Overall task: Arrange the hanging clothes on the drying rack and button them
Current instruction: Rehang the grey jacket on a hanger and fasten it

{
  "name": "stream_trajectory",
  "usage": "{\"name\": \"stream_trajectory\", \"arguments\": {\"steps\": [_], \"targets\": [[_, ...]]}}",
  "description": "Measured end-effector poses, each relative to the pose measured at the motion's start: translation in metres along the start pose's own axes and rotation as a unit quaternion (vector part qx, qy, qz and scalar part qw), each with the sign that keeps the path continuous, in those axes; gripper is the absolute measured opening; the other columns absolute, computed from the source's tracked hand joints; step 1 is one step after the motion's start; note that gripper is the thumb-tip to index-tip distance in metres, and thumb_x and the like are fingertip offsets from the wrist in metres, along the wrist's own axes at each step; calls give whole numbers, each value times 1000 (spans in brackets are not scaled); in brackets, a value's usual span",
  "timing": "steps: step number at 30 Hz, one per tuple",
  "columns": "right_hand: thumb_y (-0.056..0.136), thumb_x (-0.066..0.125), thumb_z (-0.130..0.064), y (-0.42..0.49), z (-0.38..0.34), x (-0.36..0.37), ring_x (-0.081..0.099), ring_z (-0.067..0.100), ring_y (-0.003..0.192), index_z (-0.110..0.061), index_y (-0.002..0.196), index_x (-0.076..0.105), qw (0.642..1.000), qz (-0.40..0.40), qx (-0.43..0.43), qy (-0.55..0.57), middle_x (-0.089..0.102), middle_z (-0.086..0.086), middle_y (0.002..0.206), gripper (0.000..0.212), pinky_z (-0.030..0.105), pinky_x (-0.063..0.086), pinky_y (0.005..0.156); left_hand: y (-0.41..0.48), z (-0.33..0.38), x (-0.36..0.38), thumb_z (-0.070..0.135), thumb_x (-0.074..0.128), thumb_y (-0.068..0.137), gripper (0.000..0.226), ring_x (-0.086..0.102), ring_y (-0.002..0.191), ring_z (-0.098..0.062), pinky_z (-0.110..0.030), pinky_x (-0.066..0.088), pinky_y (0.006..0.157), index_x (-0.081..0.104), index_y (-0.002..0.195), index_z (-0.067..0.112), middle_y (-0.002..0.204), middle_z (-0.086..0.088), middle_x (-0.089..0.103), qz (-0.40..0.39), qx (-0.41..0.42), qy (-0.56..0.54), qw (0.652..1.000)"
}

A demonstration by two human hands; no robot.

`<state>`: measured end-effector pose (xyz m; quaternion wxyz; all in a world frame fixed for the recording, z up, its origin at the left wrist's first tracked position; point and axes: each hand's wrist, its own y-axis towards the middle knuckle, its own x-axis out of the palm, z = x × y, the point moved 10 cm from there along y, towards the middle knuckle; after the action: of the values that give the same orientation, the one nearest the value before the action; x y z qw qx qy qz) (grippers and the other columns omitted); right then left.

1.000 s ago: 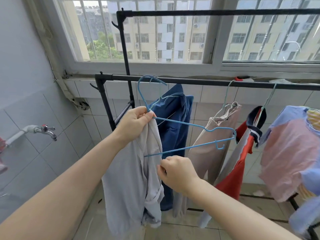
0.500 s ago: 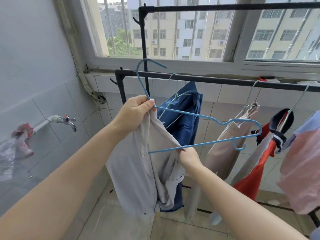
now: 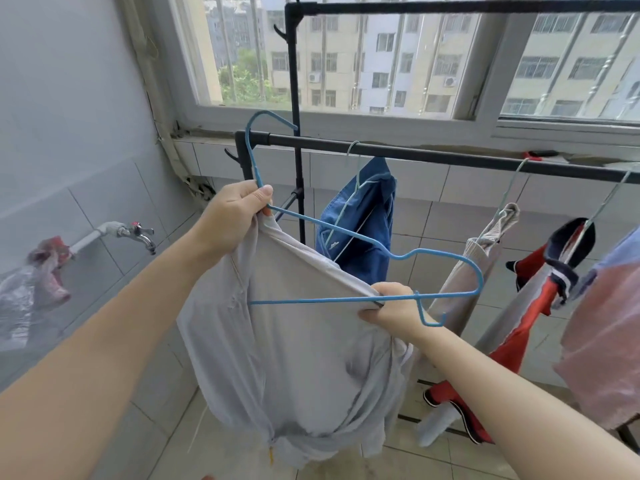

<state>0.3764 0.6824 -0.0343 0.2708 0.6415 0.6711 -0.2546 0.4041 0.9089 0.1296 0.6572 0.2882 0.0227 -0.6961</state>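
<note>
The left hand (image 3: pixel 235 216) is curled tight around the neck of a blue wire hanger (image 3: pixel 311 300), just under its hook, and it grips a bunch of a pale grey shirt (image 3: pixel 294 358) there too. The right hand (image 3: pixel 391 306) pinches the stretched edge of the grey shirt together with the hanger's bottom bar, near the hanger's right end. The shirt is pulled flat between the two hands, and the rest of it hangs down in folds below them. The hanger is held up in the air and tilted, with its right end lower. Its hook sticks up in front of the left end of the black drying rack rail (image 3: pixel 415 154); I cannot tell if it touches the rail.

Behind the hands, more clothes hang from the rail on thin hangers: a dark blue top (image 3: pixel 360 216), then a beige one (image 3: pixel 485 258), then a red and navy one (image 3: pixel 530 306), and a pink one (image 3: pixel 606 334) at the far right. A tap (image 3: pixel 138 233) sticks out of the tiled wall on the left, with a see-through plastic bag (image 3: pixel 20 299) beside it
</note>
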Motion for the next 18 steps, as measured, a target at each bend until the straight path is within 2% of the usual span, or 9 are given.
{"name": "stream_trajectory", "arguments": {"steps": [2, 4, 8, 10, 12, 13, 15, 16, 18], "targets": [[77, 62, -11, 4, 6, 0, 48, 19, 66, 1, 70, 61, 994, -23, 17, -105, 53, 6, 66, 13, 27, 37, 56, -2, -2, -1, 18, 42, 98, 37, 37, 58, -8, -12, 31, 55, 50, 62, 13, 61, -1, 44, -15, -6, -5, 1000], [79, 57, -10, 6, 22, -3, 48, 19, 64, -1, 70, 63, 985, -38, 64, -155, 53, 6, 66, 14, 27, 38, 55, -3, -5, -6, 18, 43, 98, 37, 36, 64, -14, -19, 30, 60, 51, 63, 12, 67, -8, 43, -19, -15, -4, 1000], [78, 58, -6, 6, 33, -12, 47, 15, 59, -1, 65, 63, 988, -18, 96, -116, 53, 3, 62, 15, 27, 40, 54, -5, -10, -9, 17, 45, 97, 37, 38, 64, -14, -19, 32, 61, 53, 61, 12, 66, -8, 45, -33, -25, 11, 999], [79, 59, -12, 9, 27, -14, 46, 17, 59, -10, 55, 53, 991, -8, 84, -106, 51, 2, 60, 25, 28, 37, 53, -7, -14, -9, 17, 46, 97, 36, 40, 64, -14, -22, 32, 63, 55, 62, 13, 66, -7, 48, -39, -28, 34, 998], [79, 63, -22, 12, 21, -17, 44, 17, 56, -15, 54, 45, 993, 0, 79, -87, 48, 1, 58, 32, 25, 32, 46, -8, -20, -11, 18, 48, 96, 35, 42, 60, -11, -22, 33, 61, 55, 62, 14, 64, -2, 49, -35, -28, 78, 996], [76, 68, -24, 13, 21, -19, 43, 16, 53, -15, 57, 48, 995, 9, 86, -50, 48, 0, 58, 29, 21, 32, 43, -8, -22, -12, 19, 49, 96, 34, 42, 58, -9, -22, 33, 60, 55, 63, 15, 62, 0, 50, -31, -25, 103, 994], [71, 72, -14, 13, 25, -26, 46, 15, 55, -13, 71, 59, 994, 36, 104, 18, 54, 0, 66, 13, 19, 32, 37, -9, -25, -13, 21, 49, 96, 32, 47, 60, -9, -24, 36, 61, 55, 64, 15, 63, 1, 55, -25, -11, 158, 987], [71, 69, -5, 13, 24, -30, 49, 17, 59, -11, 80, 63, 993, 47, 103, 25, 57, 2, 73, 12, 20, 35, 38, -10, -26, -13, 22, 49, 95, 32, 50, 63, -11, -26, 38, 62, 54, 65, 17, 65, 2, 58, -24, -4, 184, 983], [72, 59, 4, 15, 20, -36, 54, 20, 72, -10, 88, 66, 994, 59, 88, 9, 61, 4, 83, 23, 21, 40, 52, -12, -30, -10, 25, 48, 95, 31, 52, 66, -17, -31, 39, 62, 52, 64, 20, 64, 2, 59, -22, 0, 222, 975]]}}
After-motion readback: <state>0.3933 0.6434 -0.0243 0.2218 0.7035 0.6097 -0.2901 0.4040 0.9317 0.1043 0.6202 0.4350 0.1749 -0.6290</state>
